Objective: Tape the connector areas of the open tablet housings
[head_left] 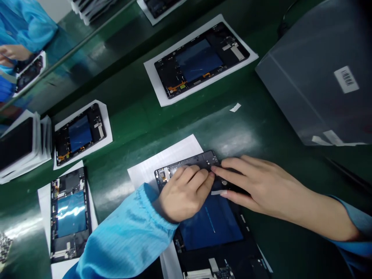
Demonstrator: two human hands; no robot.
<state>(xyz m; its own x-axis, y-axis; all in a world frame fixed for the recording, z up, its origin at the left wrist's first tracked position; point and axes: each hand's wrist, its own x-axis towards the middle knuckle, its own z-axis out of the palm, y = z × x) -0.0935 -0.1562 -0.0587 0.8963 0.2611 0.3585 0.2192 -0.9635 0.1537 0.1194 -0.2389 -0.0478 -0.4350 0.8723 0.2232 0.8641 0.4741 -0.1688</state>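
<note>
An opened tablet (215, 228) with a blue battery panel lies on a white sheet (171, 157) in front of me. My left hand (184, 193) rests on its upper left part, fingers curled and pressed down on the frame. My right hand (255, 184) lies across the top edge, fingers stretched flat, its fingertips meeting the left hand's. A small dark part sits under the right fingers; I cannot make out what it is.
Three more opened tablets lie on white sheets on the green belt: one far (200, 62), one left (80, 133), one near left (69, 213). A grey wrapped box (319, 73) stands at the right. A stack of sheets (23, 147) and another person's hand (11, 54) are at the left.
</note>
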